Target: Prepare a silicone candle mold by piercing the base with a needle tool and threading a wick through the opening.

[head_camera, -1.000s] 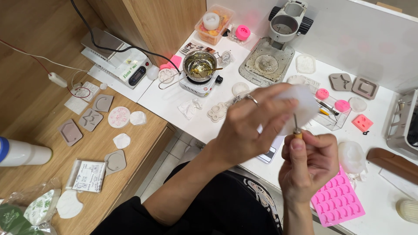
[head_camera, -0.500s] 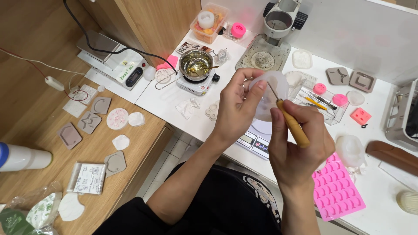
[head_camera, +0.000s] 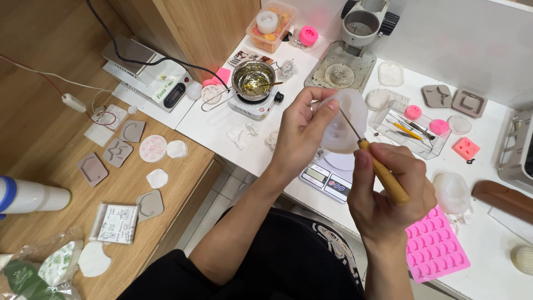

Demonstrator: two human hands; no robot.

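the left hand (head_camera: 302, 130) is now gripping the translucent white silicone mould (head_camera: 345, 121) steadier and lower, while the right hand (head_camera: 388, 186), clasping the wooden-handled needle tool (head_camera: 377, 166), is bringing its tip inside.

- The left hand (head_camera: 302, 130) is raised in front of the chest, back of the hand toward the camera, wrist bent slightly back.
- Its fingers (head_camera: 325, 111) curl around a translucent white mould (head_camera: 347, 119), thumb on the near edge, holding it tilted.
- The left forearm runs down and to the left, bare from the wrist to a dark sleeve near the elbow.
- The right hand (head_camera: 388, 191) sits lower and to the right, closed in a pen-like grip on a wooden-handled pick (head_camera: 383, 175).
- The pick's thin metal tip points up-left and meets the mould.
- The right forearm rises almost straight from the bottom edge, wrist nearly straight.
- The two hands are close together, not touching.
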